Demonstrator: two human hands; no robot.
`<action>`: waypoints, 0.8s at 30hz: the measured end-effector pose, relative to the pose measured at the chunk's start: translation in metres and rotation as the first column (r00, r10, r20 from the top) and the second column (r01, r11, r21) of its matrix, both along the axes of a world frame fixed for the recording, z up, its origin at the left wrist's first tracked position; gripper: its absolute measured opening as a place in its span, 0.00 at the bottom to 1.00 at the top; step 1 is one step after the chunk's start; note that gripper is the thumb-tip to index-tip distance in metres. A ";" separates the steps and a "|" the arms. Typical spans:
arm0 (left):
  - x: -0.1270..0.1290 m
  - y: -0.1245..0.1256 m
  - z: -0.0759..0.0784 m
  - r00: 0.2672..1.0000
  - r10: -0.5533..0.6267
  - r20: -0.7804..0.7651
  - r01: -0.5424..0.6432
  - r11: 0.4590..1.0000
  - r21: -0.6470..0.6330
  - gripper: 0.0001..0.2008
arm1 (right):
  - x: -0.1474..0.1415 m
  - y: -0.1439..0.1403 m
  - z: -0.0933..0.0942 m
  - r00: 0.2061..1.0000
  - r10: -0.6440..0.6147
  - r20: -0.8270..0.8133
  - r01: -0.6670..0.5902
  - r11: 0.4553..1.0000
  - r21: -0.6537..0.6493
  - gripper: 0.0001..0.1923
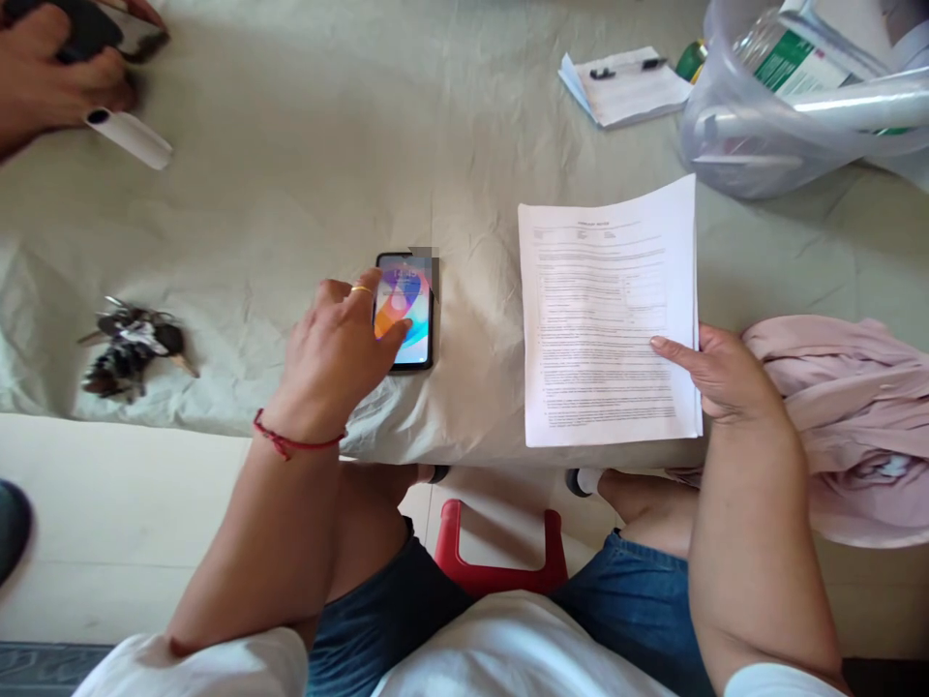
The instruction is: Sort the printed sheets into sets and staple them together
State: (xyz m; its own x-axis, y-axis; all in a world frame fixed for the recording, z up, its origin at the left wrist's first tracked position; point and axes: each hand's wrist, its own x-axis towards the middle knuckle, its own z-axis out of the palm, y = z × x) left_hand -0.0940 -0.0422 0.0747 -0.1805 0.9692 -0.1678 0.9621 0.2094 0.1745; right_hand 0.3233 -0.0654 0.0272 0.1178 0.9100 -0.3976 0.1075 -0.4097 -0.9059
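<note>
Left hand (pixel 338 348) spread loosely over lit phone (pixel 406 310) on cloth-covered worktop (pixel 305 174), thumb on screen; right hand (pixel 715 373) pinning printed paper (pixel 606 319) flat, fingers extended, just beside phone

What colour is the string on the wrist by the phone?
Red. The string bracelet circles the left hand's wrist, clearest in the head view.

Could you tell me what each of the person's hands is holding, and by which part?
Nothing is gripped: left hand touches the phone screen; right hand rests on the paper's right edge.
</note>
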 end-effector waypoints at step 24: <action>0.011 0.006 0.013 0.993 0.118 -0.005 -0.118 0.991 0.059 0.28 | -0.004 -0.002 0.008 0.999 0.035 -0.037 -0.038 0.997 -0.067 0.29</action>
